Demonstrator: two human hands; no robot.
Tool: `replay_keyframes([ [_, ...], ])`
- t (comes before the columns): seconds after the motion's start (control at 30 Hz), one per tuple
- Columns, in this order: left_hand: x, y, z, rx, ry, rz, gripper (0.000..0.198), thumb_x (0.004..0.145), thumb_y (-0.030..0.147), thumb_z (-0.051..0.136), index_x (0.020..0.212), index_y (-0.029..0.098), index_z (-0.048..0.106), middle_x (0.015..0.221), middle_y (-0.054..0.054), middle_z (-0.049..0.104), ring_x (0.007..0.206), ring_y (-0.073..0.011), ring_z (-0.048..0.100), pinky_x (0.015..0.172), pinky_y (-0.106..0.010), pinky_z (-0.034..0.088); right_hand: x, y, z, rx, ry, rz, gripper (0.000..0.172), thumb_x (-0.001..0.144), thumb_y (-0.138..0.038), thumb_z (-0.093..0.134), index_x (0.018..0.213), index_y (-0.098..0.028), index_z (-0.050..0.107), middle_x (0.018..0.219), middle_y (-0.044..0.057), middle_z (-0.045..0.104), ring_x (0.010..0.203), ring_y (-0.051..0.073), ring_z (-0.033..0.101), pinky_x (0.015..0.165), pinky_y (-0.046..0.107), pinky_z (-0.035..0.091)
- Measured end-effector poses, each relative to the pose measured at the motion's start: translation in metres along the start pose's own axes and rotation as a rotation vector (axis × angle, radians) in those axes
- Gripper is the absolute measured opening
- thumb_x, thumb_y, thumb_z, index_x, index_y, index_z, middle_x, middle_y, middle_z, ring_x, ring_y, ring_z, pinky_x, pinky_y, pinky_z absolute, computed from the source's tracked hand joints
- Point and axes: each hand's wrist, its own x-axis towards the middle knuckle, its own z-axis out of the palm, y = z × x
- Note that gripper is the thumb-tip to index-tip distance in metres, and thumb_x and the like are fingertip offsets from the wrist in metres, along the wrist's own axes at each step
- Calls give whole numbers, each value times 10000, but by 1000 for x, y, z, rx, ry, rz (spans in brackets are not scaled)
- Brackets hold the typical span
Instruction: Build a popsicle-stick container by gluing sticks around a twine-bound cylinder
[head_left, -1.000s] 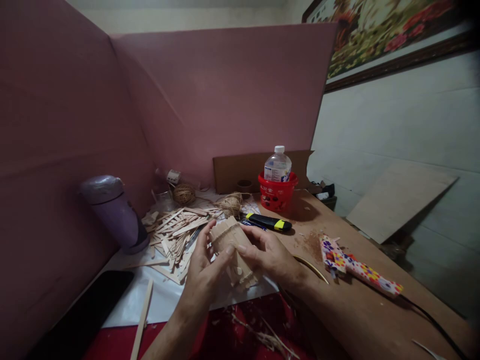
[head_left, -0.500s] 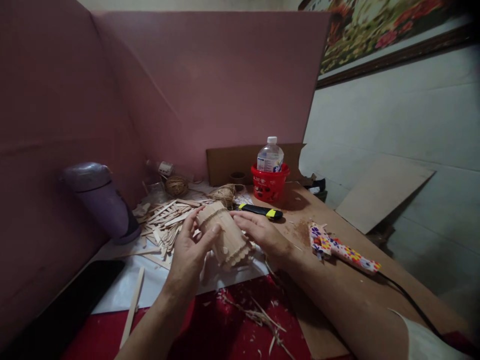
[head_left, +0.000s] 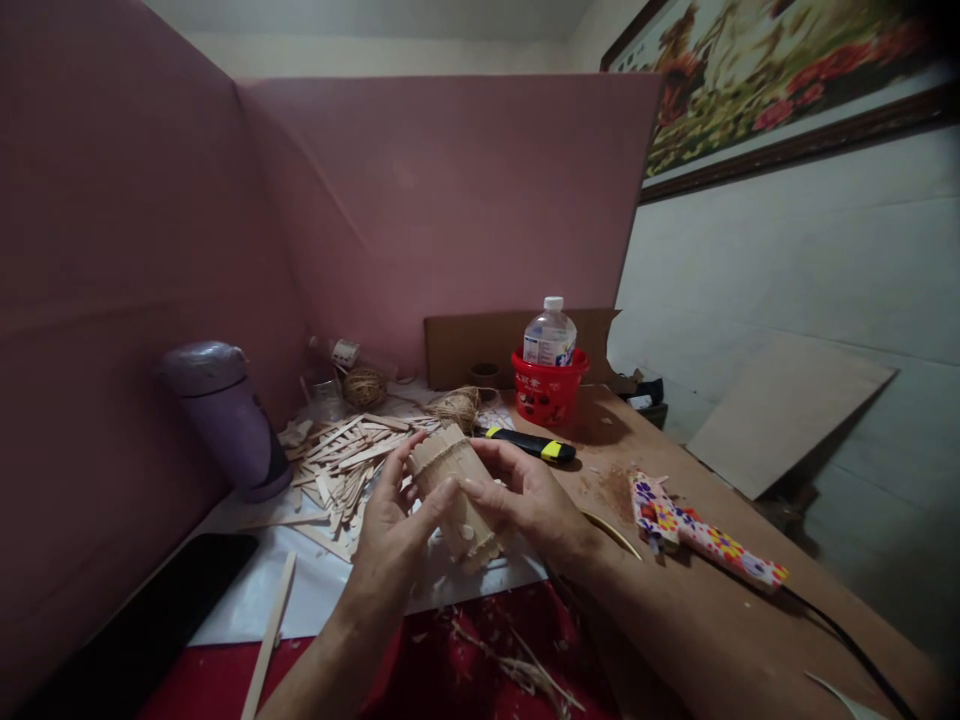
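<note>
Between my two hands is a small wooden barrel-shaped holder (head_left: 463,500) built of popsicle sticks, with a band of twine near each end. It leans, its upper end toward the left. My left hand (head_left: 401,515) wraps its left side, thumb on the front. On the right side, my right hand (head_left: 521,495) grips it, thumb across the front and fingers behind. Just beyond lie a black and yellow utility knife (head_left: 531,444) and a bundle of twine (head_left: 457,405). A heap of popsicle sticks (head_left: 352,460) spreads to the left.
A purple tumbler (head_left: 229,425) and a dark flat object (head_left: 150,620) stand at left. A red bucket (head_left: 550,390) holds a plastic bottle (head_left: 551,335). At right lies a flower-patterned glue gun (head_left: 705,535) with a cord. Twine scraps (head_left: 517,665) lie on red cloth in front.
My right hand has closed onto the holder, its thumb now across the front. The view has tilted up a little, so the scene sits lower and further right.
</note>
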Motion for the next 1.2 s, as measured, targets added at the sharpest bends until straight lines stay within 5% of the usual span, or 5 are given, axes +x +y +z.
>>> replay_keyframes([
  [0.4,0,0,-1,-82,-24,-5,751,637,261,785,1318,221,469,1367,-146,528,1161,-329,562,849,-373,533,-2,-4,0,-23,28,3,497,762,-396,708,1181,-183,550,1217,128,621,1123,277,579,957,459,449],
  [1.2,-6,5,6,-79,17,-93,770,698,329,769,1373,200,422,1294,-174,596,1074,-319,632,829,-383,546,-2,-3,0,-23,12,40,498,769,-420,709,1182,-192,551,1207,116,625,1123,264,575,959,426,446],
])
